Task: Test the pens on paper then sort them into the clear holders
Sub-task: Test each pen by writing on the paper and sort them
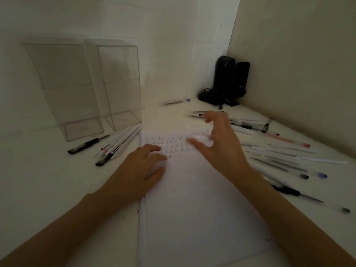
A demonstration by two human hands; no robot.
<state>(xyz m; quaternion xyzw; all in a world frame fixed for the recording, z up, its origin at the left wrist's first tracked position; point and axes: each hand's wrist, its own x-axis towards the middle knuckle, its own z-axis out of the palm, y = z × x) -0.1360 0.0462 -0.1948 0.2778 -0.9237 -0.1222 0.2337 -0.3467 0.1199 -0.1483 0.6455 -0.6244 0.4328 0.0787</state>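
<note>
The left hand (142, 166) lies open and flat on the near-left part of the paper (192, 209), fingers spread over the rows of small test marks, most likely to pin the sheet so it does not slide on the tabletop (48, 180). The right hand (221, 143) hovers above the sheet's far edge, blurred, fingers splayed and apparently holding nothing. It looks aimed at the loose pens (202, 114) just beyond its fingertips. A larger scatter of pens (279, 155) lies to its right. Left of the left hand sits a small bundle (119, 141), perhaps already tested, and beyond it stand the two clear holders (63, 89), with nothing visible inside them.
</note>
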